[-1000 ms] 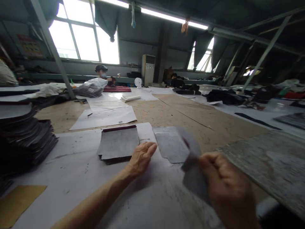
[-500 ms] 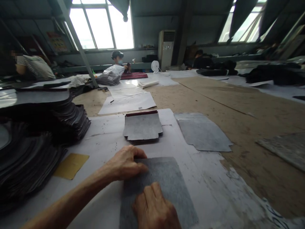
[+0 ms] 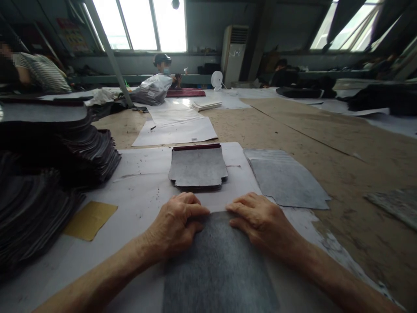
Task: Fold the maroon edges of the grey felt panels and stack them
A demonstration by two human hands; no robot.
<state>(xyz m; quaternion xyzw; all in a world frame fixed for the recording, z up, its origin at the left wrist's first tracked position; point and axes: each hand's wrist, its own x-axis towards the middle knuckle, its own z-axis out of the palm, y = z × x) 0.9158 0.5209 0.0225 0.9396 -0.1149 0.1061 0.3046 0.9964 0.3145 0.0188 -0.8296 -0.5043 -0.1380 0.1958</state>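
Note:
A grey sheet of felt-like fabric (image 3: 220, 265) lies in front of me on white paper, its near end running out of view. My left hand (image 3: 182, 221) grips its far left corner, thumb and fingers drawn together at the edge. At the far right corner my right hand (image 3: 259, 217) does the same, fingers bent over the edge and thumb close beneath them. Just beyond the hands sits a small stack of grey notched pieces (image 3: 199, 166) with a dark red strip along its back edge. Further right lies another grey piece (image 3: 286, 178).
Tall stacks of dark-edged pieces (image 3: 94, 152) stand at the left, with a yellow card (image 3: 91, 220) beside them. White sheets (image 3: 176, 132), a plastic bag (image 3: 151, 89) and a white fan (image 3: 216, 80) are further back. A metal pole (image 3: 112, 61) rises at left. Other people sit beyond.
My right hand has moved from the middle of the grey fabric up to its far right corner. The left hand stays at the left corner. The view has tilted slightly down.

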